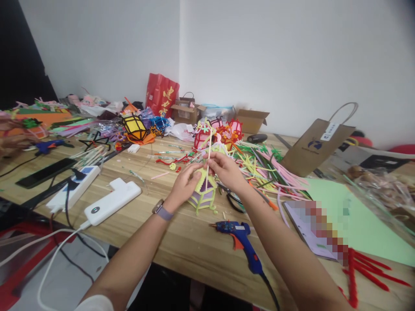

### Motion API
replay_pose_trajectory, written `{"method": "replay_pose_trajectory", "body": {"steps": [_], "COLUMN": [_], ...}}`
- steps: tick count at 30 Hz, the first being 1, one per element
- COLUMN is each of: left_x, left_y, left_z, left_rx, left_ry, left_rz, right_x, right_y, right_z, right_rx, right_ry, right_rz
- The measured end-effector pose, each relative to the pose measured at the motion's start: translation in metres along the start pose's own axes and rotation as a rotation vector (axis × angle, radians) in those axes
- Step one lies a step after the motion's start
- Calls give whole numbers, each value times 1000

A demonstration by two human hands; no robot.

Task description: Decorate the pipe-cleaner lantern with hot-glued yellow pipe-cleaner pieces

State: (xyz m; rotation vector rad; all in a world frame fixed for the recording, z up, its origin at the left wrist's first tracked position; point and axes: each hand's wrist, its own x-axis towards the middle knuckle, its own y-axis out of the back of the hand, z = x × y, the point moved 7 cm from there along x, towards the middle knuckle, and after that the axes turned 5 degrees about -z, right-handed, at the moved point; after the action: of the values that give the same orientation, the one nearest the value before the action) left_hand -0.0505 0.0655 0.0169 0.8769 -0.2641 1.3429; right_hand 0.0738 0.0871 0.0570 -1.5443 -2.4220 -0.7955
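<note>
In the head view, a small lantern [203,201] of yellow-green and purple pipe cleaners sits on the wooden table in front of me. My left hand [185,185], with a watch on its wrist, is closed against the lantern's upper left edge; its far fingertips are partly hidden. A thin pale stick [209,144] rises nearly upright over the lantern's top, pinched between the thumb and fingers of my right hand [224,171]. Its lower end lies in front of the lantern. Nearer to me lies a blue glue gun [238,237], nozzle pointing left. Black-handled scissors [235,202] lie partly under my right forearm.
Loose pipe cleaners [259,170] spread to the right. Finished lanterns [134,128] stand farther back, before cardboard boxes [251,121]. At left are a power strip [74,188], a white power bank [113,203] and cables. Another person's hand [13,142] shows at the far left.
</note>
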Motion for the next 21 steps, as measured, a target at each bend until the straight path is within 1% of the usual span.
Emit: {"method": "replay_pose_trajectory", "body": {"steps": [2,9,11,12,15,17,18,19,21], "left_x": [-1,-1,-1,-2,-5,-8,-9,-10,-11], "left_y": [-2,-4,-2,0,15,24,25,24,16], "left_z": [0,0,2,5,17,30,38,47,66], "left_rx": [25,48,72,98,223,288,299,301,280], "left_ry": [-9,0,-21,-40,-105,-150,-179,-222,-289], "left_rz": [-22,-23,-3,29,204,303,311,294,212], "right_x": [1,1,1,0,-6,-14,-19,-25,-38], "right_y": [1,-1,1,3,16,23,25,25,23], "right_z": [1,2,0,-2,-15,-24,-27,-28,-26], "right_rx": [-17,-13,0,13,56,107,151,206,332], "right_ry": [-8,-18,-23,-18,21,22,-1,-36,-117], "right_rz": [6,-2,4,18,94,133,136,130,112]}}
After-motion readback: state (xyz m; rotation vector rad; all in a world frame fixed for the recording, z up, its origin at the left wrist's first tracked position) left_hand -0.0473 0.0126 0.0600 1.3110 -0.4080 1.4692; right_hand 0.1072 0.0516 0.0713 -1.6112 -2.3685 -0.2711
